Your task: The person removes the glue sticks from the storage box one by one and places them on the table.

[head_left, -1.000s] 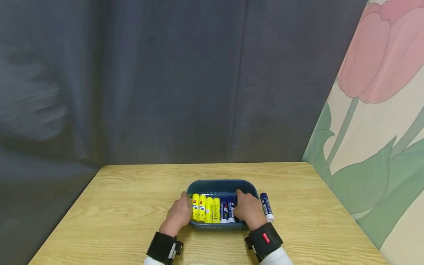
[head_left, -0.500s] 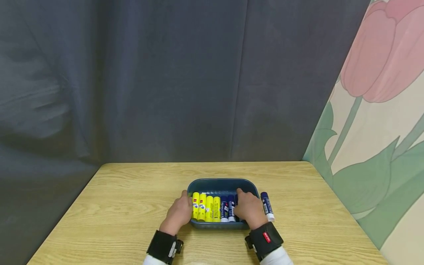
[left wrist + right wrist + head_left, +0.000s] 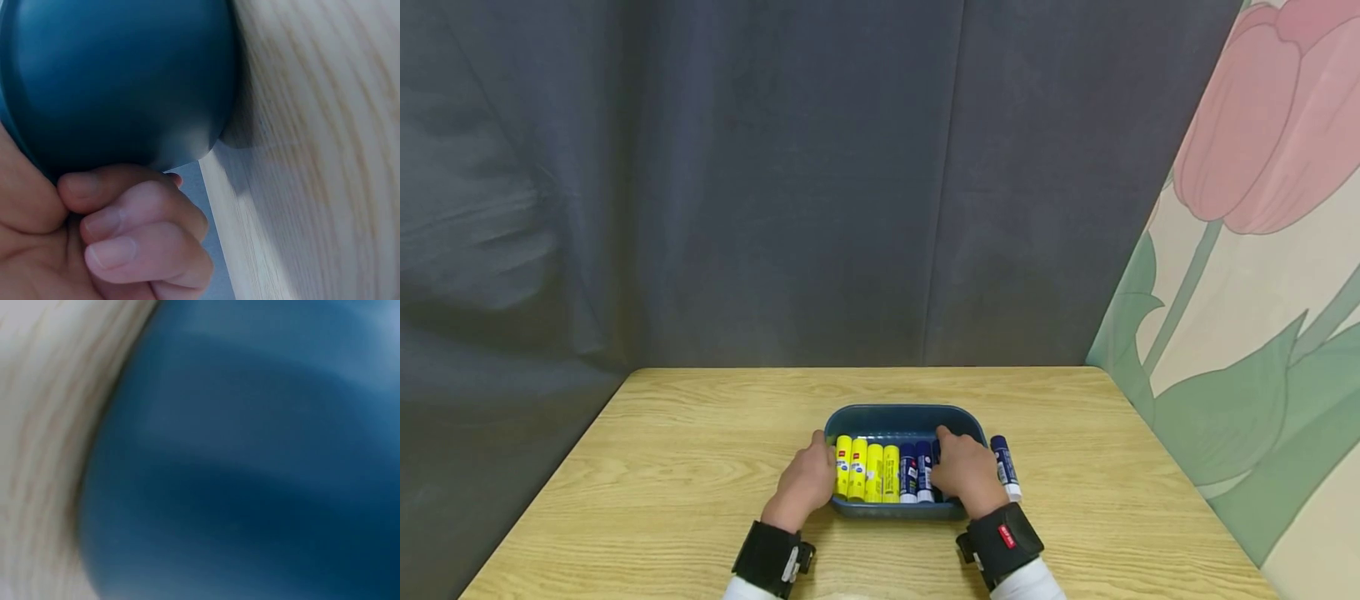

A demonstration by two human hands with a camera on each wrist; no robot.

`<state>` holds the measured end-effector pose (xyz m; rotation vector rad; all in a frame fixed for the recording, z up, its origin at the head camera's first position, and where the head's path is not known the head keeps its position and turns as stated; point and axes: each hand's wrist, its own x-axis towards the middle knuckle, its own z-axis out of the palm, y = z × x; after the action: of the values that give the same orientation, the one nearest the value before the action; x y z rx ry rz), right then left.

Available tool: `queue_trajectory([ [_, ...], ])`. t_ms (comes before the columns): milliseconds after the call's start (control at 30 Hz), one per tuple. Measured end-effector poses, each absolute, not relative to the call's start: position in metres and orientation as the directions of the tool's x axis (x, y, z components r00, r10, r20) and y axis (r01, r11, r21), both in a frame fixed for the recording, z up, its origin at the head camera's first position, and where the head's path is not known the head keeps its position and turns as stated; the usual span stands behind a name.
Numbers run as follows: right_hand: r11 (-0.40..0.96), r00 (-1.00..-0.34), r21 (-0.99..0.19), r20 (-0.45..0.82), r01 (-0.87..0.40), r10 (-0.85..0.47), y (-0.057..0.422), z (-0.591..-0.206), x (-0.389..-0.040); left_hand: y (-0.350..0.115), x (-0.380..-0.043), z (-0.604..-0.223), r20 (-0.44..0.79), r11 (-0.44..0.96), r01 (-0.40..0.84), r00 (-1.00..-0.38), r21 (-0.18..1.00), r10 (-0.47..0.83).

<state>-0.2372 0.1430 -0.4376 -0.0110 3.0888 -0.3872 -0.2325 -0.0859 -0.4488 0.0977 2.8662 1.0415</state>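
Observation:
A dark blue plastic bin [image 3: 887,510] sits on the wooden table. Side by side in it lie several yellow glue sticks [image 3: 874,473] and, to their right, blue glue sticks [image 3: 924,473] with white ends. My left hand [image 3: 805,479] grips the bin's left end; in the left wrist view its fingers [image 3: 150,225] are curled against the outer wall. Over the right end reaches my right hand [image 3: 966,471], beside a partly covered dark blue stick. Whether its fingers pinch anything is hidden; the right wrist view shows only the bin's blurred outer wall [image 3: 237,456] and the table.
One blue glue stick [image 3: 1005,467] with a white end lies on the table [image 3: 700,483], right of the bin and close to my right hand. Behind the table hangs a dark grey curtain [image 3: 820,183]. A wall with painted tulips [image 3: 1232,333] stands at the right.
Hands, bin and glue sticks keep their places. Only the head view has shifted very slightly.

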Motion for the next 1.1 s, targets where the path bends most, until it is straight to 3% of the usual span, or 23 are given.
queue_trajectory([
  [1100, 0.97, -0.999, -0.239, -0.011, -0.037, -0.041, 0.1465, -0.4381, -0.2386, -0.0837, -0.2323, -0.4499, -0.045, 0.773, 0.038, -0.995, 0.633, 0.086],
])
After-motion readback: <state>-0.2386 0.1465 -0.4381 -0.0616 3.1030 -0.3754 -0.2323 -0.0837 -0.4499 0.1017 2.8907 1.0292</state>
